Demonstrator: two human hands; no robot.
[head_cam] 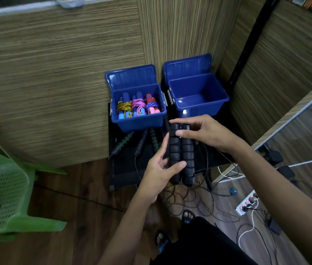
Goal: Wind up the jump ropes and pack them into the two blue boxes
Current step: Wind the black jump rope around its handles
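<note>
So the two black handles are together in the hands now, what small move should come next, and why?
Probably start winding the loose cord around the black handles, held by the left hand and right hand: it hangs uncoiled toward the floor.

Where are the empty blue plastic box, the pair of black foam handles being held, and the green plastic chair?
Empty blue plastic box (199,96): head view, inner floor.
Pair of black foam handles (187,150): head view, right handle's middle.
Green plastic chair (3,190): head view, perforated panel.
</note>
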